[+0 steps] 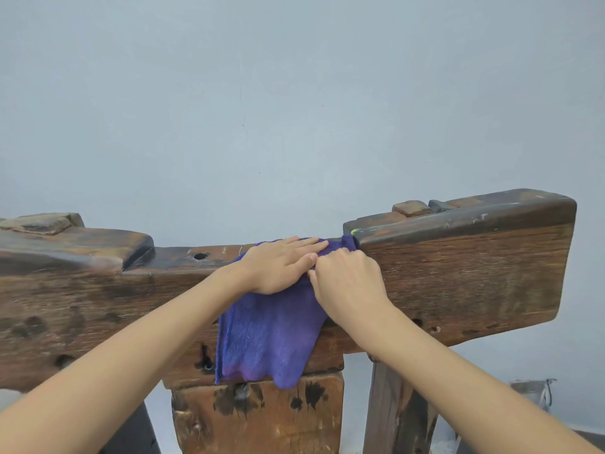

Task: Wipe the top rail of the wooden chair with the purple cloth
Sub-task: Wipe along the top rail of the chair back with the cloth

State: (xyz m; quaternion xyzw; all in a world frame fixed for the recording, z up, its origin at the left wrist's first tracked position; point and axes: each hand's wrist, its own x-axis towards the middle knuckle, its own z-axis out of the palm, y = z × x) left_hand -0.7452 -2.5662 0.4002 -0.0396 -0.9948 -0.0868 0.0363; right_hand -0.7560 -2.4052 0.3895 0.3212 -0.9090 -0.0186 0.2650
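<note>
Where the soft purple cloth (268, 335) folds over the top of the thick dark wooden top rail (458, 270) of the chair, the back part of it is hidden behind the two hands. That rail is cut off at the left side of the view, and its right end is slanted and stops before the view ends. Its wood is old and rough, with small holes, dark spots and scratches, and it has a low dip in the middle between two raised blocks. Across that dip lies the fuzzy cloth, and its wavy bottom edge hangs down the front. On top of it, the left hand (281, 267) lies flat with fingers straight and close together. Just beside it and touching it, the right hand (347, 280) has its fingers curled, pinching a fold of the cloth near the right block. Bare rail stretches to the left of the hands. Behind it stands a plain pale blue wall (294, 93).
</note>
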